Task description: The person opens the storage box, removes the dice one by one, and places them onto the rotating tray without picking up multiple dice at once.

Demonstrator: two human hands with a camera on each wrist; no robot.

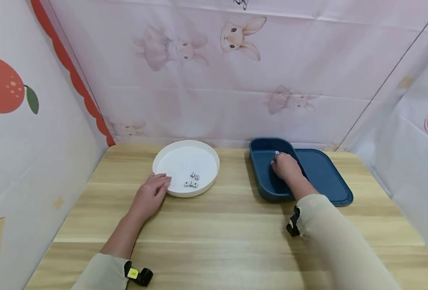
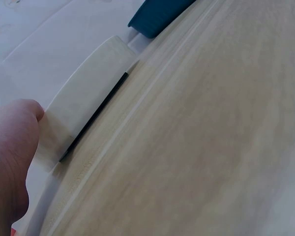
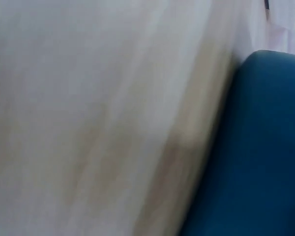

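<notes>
Several white dice with dark pips point(image 1: 196, 177) lie in the front part of a round white tray point(image 1: 161, 158). My left hand point(image 1: 152, 195) rests at the tray's front left rim, its fingers extended over the edge. In the left wrist view, the thumb side of that hand point(image 2: 12, 147) is against the tray's outer wall point(image 2: 91, 81). My right hand point(image 1: 287, 167) reaches down into a deep blue box point(image 1: 266, 193), fingers bent downward. One die point(image 1: 273, 162) shows right at its fingertips and another die point(image 1: 277, 152) just behind them. Whether the fingers pinch a die I cannot tell.
A flat blue lid point(image 1: 324, 177) lies on the wooden table point(image 1: 214, 233) to the right of the box, partly behind the right forearm. Fabric walls with printed rabbits and fruit enclose the table's back and sides. The right wrist view shows the box's outer side point(image 3: 255, 147), blurred.
</notes>
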